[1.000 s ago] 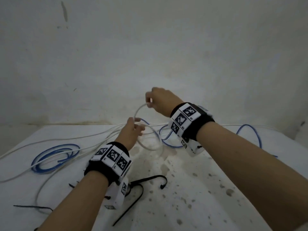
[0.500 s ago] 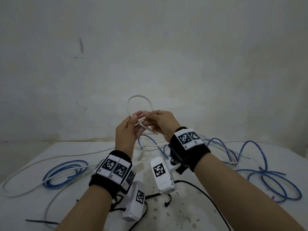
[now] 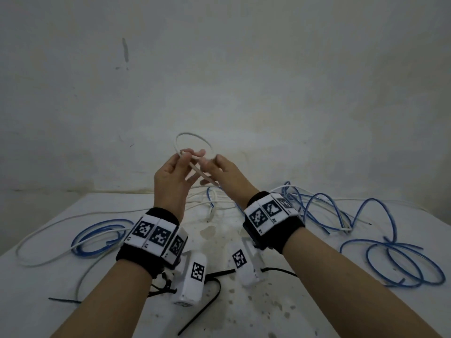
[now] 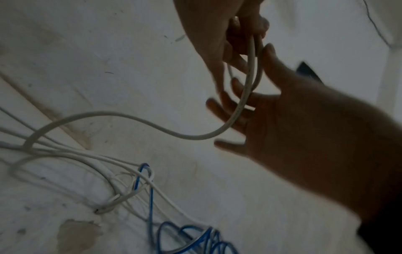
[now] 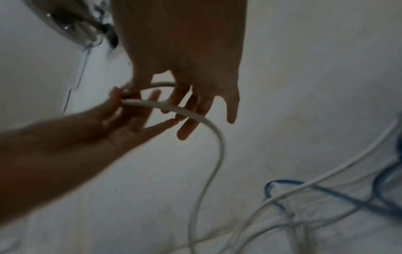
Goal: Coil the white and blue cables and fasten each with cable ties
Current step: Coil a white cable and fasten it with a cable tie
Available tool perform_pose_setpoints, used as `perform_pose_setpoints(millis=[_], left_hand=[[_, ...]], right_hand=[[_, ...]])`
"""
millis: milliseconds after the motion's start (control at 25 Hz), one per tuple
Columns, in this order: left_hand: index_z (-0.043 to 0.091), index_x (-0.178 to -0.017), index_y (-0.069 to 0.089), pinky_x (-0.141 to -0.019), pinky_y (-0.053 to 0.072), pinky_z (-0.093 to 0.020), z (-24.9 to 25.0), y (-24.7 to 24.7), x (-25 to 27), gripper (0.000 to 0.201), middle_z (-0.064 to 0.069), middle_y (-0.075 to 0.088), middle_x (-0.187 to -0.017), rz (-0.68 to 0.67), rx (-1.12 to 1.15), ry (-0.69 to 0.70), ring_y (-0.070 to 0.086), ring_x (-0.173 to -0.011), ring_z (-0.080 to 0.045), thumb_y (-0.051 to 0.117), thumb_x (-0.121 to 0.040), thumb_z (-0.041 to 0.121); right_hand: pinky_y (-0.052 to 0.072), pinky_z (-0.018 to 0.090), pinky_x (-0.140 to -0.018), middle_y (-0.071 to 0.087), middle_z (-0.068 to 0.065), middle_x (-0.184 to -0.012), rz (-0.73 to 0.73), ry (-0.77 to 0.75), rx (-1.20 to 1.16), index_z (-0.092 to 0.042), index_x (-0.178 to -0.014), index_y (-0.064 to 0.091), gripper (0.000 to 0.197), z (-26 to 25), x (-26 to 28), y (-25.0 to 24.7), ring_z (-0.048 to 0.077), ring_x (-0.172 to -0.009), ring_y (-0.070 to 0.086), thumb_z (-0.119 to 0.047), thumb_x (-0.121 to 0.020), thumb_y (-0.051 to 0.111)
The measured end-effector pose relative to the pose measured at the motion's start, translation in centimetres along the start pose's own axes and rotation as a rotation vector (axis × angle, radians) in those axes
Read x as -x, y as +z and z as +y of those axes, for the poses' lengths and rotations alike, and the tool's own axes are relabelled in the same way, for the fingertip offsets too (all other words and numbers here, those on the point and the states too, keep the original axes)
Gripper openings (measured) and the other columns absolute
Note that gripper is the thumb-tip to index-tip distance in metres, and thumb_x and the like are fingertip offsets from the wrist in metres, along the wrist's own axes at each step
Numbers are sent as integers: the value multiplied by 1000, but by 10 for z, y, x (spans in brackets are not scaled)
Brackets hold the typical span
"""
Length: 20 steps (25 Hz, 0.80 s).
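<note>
Leftmost, noted slack white cable (image 4: 121, 114) trailing across the table (image 3: 317, 313), with loose rings of blue cable (image 4: 150, 202) lying beside it

Next, found the left hand (image 3: 170, 181) raised above the table, thumb and forefinger pinching the white cable where the loop (image 3: 192, 134) crossed itself, remaining fingers spread and holding nothing

Just right of that, saw the single small loop standing up above both hands, one tail running down between the palms to the heap below

Then met the right hand (image 3: 227, 176) touching the left, thumb and fingertips pinched on the same crossing, outer fingers nearly straight in the right wrist view

Below the wrists, spotted black cable ties (image 3: 219, 274) lying unused on the table; farther right, more blue cable sprawled in tall open curls

Judged the white cable light and springy: held its round shape unsupported, so likely to spring open if the pinch eased. Looked smooth too, so apt to slide through fingertips. Best taken at the crossing, all turns gathered in one hand, the other hand feeding slack. Guessed the blue would behave alike, and that the strands tangled mid-table might snag when pulled
</note>
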<state>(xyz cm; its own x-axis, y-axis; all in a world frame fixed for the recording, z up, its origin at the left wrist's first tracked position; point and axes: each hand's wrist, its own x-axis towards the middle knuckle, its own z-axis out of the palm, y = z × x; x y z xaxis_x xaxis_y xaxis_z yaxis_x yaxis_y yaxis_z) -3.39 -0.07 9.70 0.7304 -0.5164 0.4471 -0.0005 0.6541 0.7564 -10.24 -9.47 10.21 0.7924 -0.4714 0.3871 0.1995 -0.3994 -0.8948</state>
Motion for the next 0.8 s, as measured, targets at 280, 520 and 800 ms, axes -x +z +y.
perform_pose_setpoints(millis=[280, 520, 800], left_hand=[[19, -75, 44, -70, 56, -22, 51, -15, -20, 32, 11, 43, -41, -39, 342, 21, 50, -43, 0, 27, -100, 29], [22, -67, 45, -37, 24, -11, 106, -55, -28, 28, 7, 31, -39, -111, 168, -18, 26, -29, -6, 36, -90, 35], [13, -57, 53, -34, 24, -12, 74, -78, -10, 52, 11, 26, -37, -226, -218, -478, 23, -27, -2, 25, -95, 34]], right_hand=[[35, 25, -75, 50, 2, -81, -343, -108, 606, -17, -72, 57, 30, 55, 10, -16, 14, -79, 50, -34, -94, 45], [27, 38, -93, 56, -4, -81, -239, -66, 923, -16, -74, 61, 34, 69, 2, -59, 18, -86, 50, -38, -94, 44], [37, 21, -56, 50, -7, -47, -23, -92, 255, -5, -59, 55, 30, 3, -19, -72, 4, -46, 46, -8, -88, 58]])
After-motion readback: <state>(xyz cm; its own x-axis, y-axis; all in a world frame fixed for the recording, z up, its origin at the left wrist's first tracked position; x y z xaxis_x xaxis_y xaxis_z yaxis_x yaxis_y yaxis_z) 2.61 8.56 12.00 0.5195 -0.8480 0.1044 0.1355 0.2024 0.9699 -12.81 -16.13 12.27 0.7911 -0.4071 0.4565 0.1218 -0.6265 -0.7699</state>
